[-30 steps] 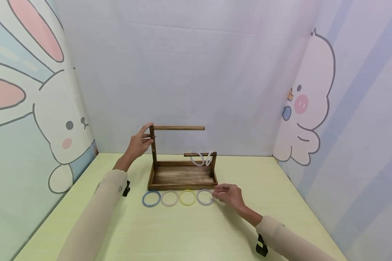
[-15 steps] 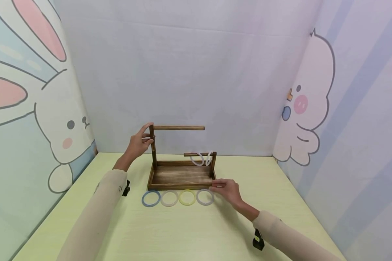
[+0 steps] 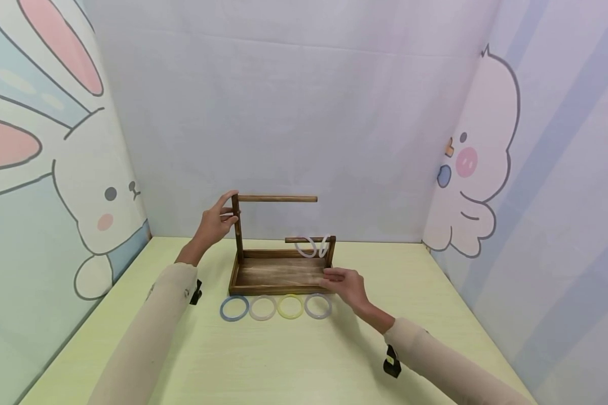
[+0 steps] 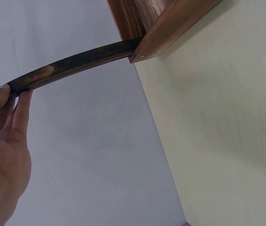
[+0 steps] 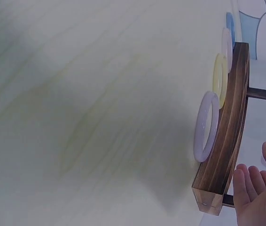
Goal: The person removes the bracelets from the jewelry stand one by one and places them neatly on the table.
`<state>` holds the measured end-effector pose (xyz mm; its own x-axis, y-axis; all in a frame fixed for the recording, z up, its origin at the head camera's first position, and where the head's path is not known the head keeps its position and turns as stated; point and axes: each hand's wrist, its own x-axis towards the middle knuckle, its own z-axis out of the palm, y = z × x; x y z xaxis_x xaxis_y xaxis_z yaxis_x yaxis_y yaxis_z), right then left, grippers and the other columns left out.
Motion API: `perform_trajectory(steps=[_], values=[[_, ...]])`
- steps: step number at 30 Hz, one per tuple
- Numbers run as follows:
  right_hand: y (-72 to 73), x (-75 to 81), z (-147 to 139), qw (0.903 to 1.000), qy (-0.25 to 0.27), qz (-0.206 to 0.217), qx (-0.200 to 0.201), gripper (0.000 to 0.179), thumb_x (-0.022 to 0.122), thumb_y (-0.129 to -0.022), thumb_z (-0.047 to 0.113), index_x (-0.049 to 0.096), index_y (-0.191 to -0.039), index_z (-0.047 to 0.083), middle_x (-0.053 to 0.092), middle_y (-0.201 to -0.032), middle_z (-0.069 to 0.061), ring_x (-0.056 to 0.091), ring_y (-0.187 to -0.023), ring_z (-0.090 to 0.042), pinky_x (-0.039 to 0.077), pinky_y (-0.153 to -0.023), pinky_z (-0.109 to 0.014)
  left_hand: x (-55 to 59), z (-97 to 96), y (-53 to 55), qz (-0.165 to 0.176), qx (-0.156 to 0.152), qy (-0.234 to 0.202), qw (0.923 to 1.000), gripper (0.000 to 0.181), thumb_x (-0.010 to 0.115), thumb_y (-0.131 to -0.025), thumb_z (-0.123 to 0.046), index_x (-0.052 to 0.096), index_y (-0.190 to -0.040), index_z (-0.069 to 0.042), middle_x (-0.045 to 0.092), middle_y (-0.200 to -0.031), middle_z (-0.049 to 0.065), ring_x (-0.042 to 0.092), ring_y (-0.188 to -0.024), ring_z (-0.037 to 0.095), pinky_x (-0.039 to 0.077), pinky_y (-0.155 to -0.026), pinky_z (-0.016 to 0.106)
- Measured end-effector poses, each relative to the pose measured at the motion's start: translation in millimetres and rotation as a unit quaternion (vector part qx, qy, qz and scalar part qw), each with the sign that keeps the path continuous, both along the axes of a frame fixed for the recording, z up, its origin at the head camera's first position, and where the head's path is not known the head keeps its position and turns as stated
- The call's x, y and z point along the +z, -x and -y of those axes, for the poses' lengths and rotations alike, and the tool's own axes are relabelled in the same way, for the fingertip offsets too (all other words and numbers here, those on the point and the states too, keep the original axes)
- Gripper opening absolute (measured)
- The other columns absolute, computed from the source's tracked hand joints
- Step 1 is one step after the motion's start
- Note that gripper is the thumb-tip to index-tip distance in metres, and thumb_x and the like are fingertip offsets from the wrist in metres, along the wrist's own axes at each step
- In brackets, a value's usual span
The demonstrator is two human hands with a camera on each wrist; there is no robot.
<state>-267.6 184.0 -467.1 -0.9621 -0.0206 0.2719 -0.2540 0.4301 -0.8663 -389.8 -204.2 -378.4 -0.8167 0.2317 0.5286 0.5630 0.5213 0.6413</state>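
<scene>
In the head view my left hand grips the upper end of the tall post of a dark wooden rack, thumb and fingers on either side of it. My right hand is over the right front corner of the rack's tray base, fingers loosely bent and holding nothing. On the short right arm of the rack hang a pale ring-shaped bangle and a whitish bangle. Before the tray lie a blue bangle, a pale pink bangle, a yellow bangle and a lilac bangle.
The rack's long upper bar has its free end pointing right, with nothing hung on it. The rack stands near the back of a pale yellow-green table. Cloth walls with a cartoon rabbit and a cartoon chick enclose it.
My right hand has moved from beside the lilac bangle up and slightly left, over the tray's right corner. My left hand keeps its grip on the post; the bangles have stayed put.
</scene>
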Motion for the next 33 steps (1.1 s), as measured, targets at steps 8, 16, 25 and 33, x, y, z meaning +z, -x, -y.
perform_trajectory(steps=[8,16,25,33], values=[[4.9,6.7,6.1,0.9995,0.027,0.001,0.013,0.036,0.086,-0.087,0.008,0.076,-0.12,-0.003,0.077,-0.108,-0.018,0.076,-0.103,-0.032,0.064,-0.083,-0.029,-2.0,-0.2,0.4,-0.002,0.003,0.0,1.0,0.084,0.064,-0.1,0.007,0.03,-0.164,-0.035,0.067,-0.13,0.029,0.065,-0.122,0.044,0.059,-0.096,0.054],[10.3,8.6,10.7,0.998,0.057,-0.001,0.028,0.041,0.08,-0.089,-0.003,0.07,-0.128,-0.006,0.073,-0.114,-0.027,0.074,-0.104,-0.037,0.064,-0.083,-0.028,0.6,-2.2,-0.6,0.002,0.006,0.004,1.0,0.081,0.063,-0.1,0.007,0.031,-0.163,-0.033,0.066,-0.13,0.03,0.065,-0.122,0.044,0.059,-0.096,0.055],[12.4,11.1,16.3,0.9978,0.056,0.0,0.034,0.041,0.079,-0.09,-0.002,0.069,-0.129,-0.007,0.074,-0.114,-0.025,0.074,-0.106,-0.036,0.063,-0.085,-0.029,1.6,-2.4,-1.4,0.002,0.004,0.003,1.0,0.081,0.063,-0.1,0.007,0.03,-0.163,-0.032,0.066,-0.13,0.03,0.064,-0.123,0.044,0.059,-0.096,0.054],[14.7,12.7,19.7,0.9979,0.055,0.007,0.032,0.046,0.082,-0.09,0.004,0.068,-0.132,-0.006,0.071,-0.12,-0.027,0.073,-0.109,-0.035,0.063,-0.088,-0.03,-0.1,-2.1,0.4,0.0,-0.005,-0.005,1.0,0.081,0.063,-0.1,0.008,0.031,-0.163,-0.031,0.067,-0.129,0.029,0.065,-0.123,0.044,0.06,-0.095,0.053]])
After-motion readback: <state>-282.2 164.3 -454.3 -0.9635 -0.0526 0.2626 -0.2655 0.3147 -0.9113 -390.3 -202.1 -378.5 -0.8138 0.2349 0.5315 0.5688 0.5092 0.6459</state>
